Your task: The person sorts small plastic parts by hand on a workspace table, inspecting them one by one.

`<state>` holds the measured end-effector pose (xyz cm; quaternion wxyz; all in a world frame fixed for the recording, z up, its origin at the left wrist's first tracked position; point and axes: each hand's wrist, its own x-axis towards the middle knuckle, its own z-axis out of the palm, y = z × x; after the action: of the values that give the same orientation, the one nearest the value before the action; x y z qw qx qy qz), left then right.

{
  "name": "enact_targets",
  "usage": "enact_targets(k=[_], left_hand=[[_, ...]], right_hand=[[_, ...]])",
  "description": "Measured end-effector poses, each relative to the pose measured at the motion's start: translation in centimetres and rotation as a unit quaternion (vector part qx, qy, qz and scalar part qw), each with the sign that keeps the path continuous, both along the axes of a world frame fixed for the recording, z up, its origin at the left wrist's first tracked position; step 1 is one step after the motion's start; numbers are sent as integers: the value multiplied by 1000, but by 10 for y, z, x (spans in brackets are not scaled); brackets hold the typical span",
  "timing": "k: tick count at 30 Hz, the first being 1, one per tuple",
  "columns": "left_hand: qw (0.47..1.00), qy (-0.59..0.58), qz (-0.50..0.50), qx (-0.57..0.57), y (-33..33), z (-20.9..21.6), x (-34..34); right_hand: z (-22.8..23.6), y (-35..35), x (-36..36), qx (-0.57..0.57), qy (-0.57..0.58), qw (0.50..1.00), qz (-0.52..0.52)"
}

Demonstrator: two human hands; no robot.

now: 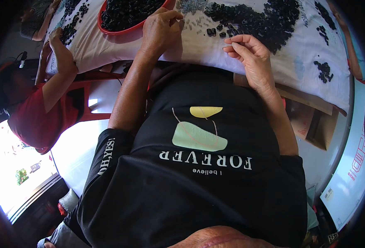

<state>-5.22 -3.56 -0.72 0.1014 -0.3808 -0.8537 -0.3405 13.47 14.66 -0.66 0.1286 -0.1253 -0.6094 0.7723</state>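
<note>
My left hand (pixel 162 31) is over the cloth-covered table, between the red basin and a scatter of small metal springs (pixel 194 25). Its fingers are curled in, and whatever they might hold is hidden. Nearer the table's front edge, my right hand (pixel 252 58) is raised with thumb and forefinger pinched together. A tiny pale bit may be at those fingertips, too small to name. Just beyond it lie a few loose black plastic parts (pixel 215 31), in front of a big spread pile of black parts (pixel 269 20).
The red basin (pixel 108 31) is full of black pieces. Small black heaps (pixel 323 71) lie on the white cloth (pixel 290 62) at right. A person in red (pixel 42 115) sits at left; another person's arm (pixel 351 49) is at far right. An open cardboard box (pixel 321 132) is below the table edge.
</note>
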Motion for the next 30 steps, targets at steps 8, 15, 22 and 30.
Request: enact_targets(k=[8, 15, 22, 30], left_hand=[[999, 38, 23, -20, -1, 0, 0], [1000, -1, 0, -7, 1, 4, 6], [1000, 8, -8, 5, 3, 4, 7], [998, 25, -25, 52, 6, 6, 10]], right_hand=[[-1, 0, 0, 3, 1, 1000, 2], [-2, 0, 0, 4, 6, 1000, 4], [-1, 2, 1, 0, 12, 1000, 1], [0, -2, 0, -2, 39, 999, -28]])
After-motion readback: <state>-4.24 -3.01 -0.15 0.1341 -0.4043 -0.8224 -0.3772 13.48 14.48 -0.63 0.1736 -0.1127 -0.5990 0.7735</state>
